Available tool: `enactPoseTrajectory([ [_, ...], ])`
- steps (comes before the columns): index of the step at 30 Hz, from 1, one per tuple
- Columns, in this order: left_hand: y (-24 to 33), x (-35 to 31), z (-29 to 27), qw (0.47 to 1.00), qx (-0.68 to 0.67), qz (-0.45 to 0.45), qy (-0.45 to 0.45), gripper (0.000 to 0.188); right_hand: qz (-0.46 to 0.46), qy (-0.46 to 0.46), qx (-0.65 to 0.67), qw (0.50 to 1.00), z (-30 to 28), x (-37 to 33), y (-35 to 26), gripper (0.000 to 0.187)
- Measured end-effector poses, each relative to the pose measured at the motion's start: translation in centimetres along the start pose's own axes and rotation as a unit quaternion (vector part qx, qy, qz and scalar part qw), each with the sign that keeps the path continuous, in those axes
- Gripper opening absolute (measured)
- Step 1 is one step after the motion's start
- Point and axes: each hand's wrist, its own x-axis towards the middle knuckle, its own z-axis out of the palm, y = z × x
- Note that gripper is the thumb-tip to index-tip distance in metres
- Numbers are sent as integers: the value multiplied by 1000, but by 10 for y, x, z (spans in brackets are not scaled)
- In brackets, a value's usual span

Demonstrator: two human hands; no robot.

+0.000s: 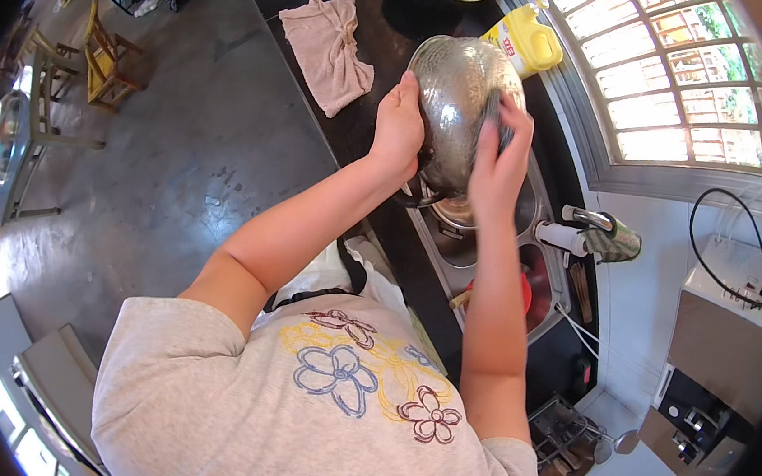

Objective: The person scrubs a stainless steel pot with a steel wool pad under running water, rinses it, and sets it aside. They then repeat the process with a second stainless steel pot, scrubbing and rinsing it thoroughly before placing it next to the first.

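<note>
A shiny metal pot [456,109] is tilted up over the sink's far end, its rounded outside facing me. My left hand [400,126] grips its left edge, thumb lying along the metal. Against the pot's right side my right hand [504,158] presses a dark scouring pad [494,110], with fingers bent round it and blurred by motion. Under the pot a dark curved handle [421,196] shows, as does another round metal piece [456,210] in the sink basin. The pot's inside is hidden from me.
A pink cloth [329,57] lies on the black counter, left of the pot. Behind stands a yellow jug [536,45] by the barred window. The faucet [587,218] juts in from the right, near a red item [521,296] in the second basin [547,262]. Utensils [567,440] stand at lower right.
</note>
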Motion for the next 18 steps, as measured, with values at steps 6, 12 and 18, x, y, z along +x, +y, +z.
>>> enactPoseTrajectory([
  [6,1,13,-9,997,-54,-53,34,41,-78,-90,-55,991,5,-17,-12,23],
  [12,6,12,3,976,-103,-176,73,45,-34,-66,-118,990,5,4,-18,28],
  [18,6,17,1,981,-129,-137,46,45,-147,-102,-162,971,-11,-10,-32,20],
])
